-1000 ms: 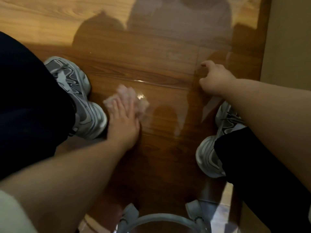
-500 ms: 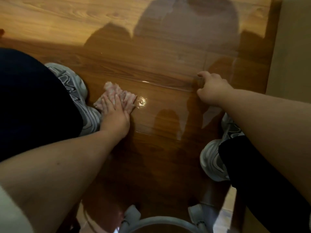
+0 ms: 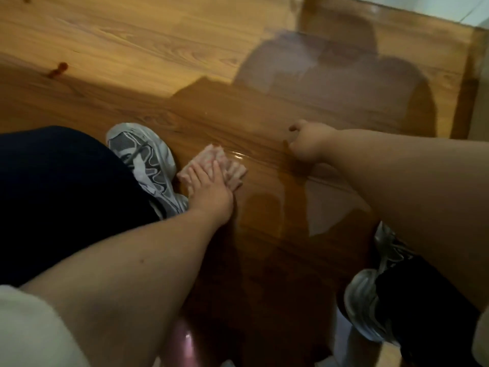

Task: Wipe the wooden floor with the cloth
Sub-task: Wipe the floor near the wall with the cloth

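Observation:
A crumpled pink cloth [image 3: 225,161] lies flat on the glossy wooden floor [image 3: 148,43], just right of my left shoe. My left hand [image 3: 209,192] presses down on the cloth with its fingers stretched flat over it, covering the near part. My right hand [image 3: 308,144] rests on the floor to the right, apart from the cloth, fingers curled in with the thumb sticking out and nothing in it. A wet sheen shows on the boards right beside the cloth.
My grey and white shoes stand on both sides: left shoe [image 3: 148,165], right shoe [image 3: 367,305]. My dark trouser legs fill the left and lower right. A small red spot [image 3: 58,69] marks the floor at far left. A pale wall [image 3: 480,112] bounds the right.
My left hand slid the cloth leftward toward my left shoe, then held near it. The view tilted up, showing more floor ahead. My right hand stayed planted.

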`<move>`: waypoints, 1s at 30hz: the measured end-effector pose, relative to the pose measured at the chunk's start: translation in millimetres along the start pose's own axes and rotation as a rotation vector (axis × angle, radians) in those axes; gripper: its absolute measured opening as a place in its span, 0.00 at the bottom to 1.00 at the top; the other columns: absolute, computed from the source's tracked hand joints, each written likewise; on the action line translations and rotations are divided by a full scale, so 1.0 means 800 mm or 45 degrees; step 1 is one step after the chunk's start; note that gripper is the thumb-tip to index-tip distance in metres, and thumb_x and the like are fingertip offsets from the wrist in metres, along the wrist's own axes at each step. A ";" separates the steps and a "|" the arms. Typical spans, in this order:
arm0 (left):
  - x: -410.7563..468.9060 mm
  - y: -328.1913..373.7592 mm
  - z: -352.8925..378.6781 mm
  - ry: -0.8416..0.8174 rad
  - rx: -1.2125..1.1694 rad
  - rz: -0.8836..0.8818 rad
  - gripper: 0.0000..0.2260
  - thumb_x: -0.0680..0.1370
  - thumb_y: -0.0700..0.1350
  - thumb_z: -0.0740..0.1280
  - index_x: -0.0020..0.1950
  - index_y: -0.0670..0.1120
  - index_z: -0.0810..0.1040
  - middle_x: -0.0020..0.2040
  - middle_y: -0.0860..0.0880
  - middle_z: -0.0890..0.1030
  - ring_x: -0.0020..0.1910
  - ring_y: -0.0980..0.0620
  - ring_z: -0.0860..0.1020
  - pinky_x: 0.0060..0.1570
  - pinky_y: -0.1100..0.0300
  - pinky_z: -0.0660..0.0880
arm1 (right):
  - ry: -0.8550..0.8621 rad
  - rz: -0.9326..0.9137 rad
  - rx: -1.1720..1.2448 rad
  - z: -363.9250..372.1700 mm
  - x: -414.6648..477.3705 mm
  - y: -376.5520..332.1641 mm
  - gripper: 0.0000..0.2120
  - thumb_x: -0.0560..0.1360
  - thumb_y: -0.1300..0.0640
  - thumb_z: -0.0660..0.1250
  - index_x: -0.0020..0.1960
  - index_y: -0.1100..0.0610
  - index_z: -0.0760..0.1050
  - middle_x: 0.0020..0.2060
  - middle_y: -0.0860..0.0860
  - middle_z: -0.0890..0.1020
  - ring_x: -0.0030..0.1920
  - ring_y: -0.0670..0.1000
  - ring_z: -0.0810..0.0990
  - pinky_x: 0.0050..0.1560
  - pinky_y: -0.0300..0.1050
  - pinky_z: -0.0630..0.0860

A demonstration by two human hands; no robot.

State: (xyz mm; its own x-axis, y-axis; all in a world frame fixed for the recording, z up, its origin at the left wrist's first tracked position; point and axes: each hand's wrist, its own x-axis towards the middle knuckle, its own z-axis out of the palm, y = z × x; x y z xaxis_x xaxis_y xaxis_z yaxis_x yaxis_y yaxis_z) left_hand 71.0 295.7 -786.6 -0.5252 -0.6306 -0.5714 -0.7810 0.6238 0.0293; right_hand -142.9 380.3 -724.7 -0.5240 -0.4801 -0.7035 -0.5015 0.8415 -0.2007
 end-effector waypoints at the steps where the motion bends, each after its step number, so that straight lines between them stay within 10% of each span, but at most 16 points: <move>1: 0.016 -0.009 -0.014 -0.019 -0.056 -0.051 0.29 0.83 0.53 0.49 0.78 0.44 0.39 0.75 0.29 0.40 0.75 0.32 0.40 0.72 0.42 0.39 | -0.013 -0.038 -0.013 -0.002 0.001 -0.008 0.26 0.79 0.54 0.58 0.76 0.49 0.59 0.70 0.57 0.69 0.65 0.61 0.72 0.65 0.51 0.71; 7: 0.044 0.001 -0.024 0.055 -0.120 -0.188 0.30 0.83 0.55 0.49 0.78 0.44 0.39 0.76 0.32 0.40 0.75 0.34 0.40 0.72 0.42 0.39 | -0.045 -0.042 -0.068 -0.007 0.016 0.001 0.27 0.78 0.54 0.58 0.76 0.48 0.58 0.71 0.58 0.67 0.65 0.62 0.72 0.62 0.50 0.72; 12: -0.023 0.082 0.034 -0.015 0.274 0.988 0.28 0.82 0.52 0.52 0.79 0.49 0.46 0.77 0.36 0.41 0.76 0.37 0.40 0.71 0.44 0.33 | -0.077 0.068 -0.096 0.013 0.008 0.054 0.30 0.78 0.53 0.60 0.77 0.44 0.54 0.78 0.54 0.51 0.75 0.63 0.56 0.72 0.56 0.62; 14: -0.014 0.078 0.031 -0.033 0.418 1.118 0.27 0.83 0.54 0.51 0.79 0.50 0.44 0.77 0.35 0.40 0.76 0.37 0.39 0.69 0.47 0.29 | -0.090 0.064 -0.090 0.022 0.001 0.080 0.31 0.78 0.55 0.59 0.77 0.42 0.52 0.79 0.49 0.45 0.76 0.61 0.50 0.73 0.56 0.59; 22: 0.081 0.008 -0.050 0.072 -0.073 -0.235 0.33 0.80 0.64 0.45 0.79 0.48 0.42 0.76 0.31 0.44 0.76 0.34 0.44 0.72 0.42 0.41 | -0.096 0.159 -0.042 0.042 -0.027 0.158 0.37 0.78 0.47 0.63 0.77 0.35 0.43 0.78 0.47 0.37 0.78 0.59 0.41 0.75 0.60 0.52; 27: 0.108 0.051 -0.054 0.096 -0.103 -0.498 0.29 0.81 0.62 0.46 0.79 0.53 0.41 0.78 0.38 0.41 0.77 0.38 0.42 0.71 0.38 0.41 | -0.105 0.029 -0.243 0.059 -0.027 0.189 0.44 0.74 0.33 0.63 0.74 0.33 0.32 0.75 0.46 0.29 0.77 0.58 0.35 0.74 0.60 0.42; 30: 0.111 0.088 -0.050 0.209 0.001 -0.062 0.27 0.83 0.55 0.50 0.79 0.55 0.43 0.79 0.41 0.42 0.77 0.42 0.41 0.73 0.44 0.40 | -0.044 -0.020 -0.300 0.065 -0.021 0.213 0.45 0.71 0.26 0.58 0.72 0.33 0.28 0.74 0.47 0.26 0.75 0.58 0.30 0.73 0.61 0.37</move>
State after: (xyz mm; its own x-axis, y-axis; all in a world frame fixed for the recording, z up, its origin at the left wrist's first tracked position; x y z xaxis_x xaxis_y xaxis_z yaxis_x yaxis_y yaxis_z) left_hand -44.0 265.6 -802.6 -0.5349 -0.7271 -0.4302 -0.8066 0.5911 0.0040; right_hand -183.4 544.6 -782.5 -0.4931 -0.4809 -0.7250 -0.6587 0.7508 -0.0500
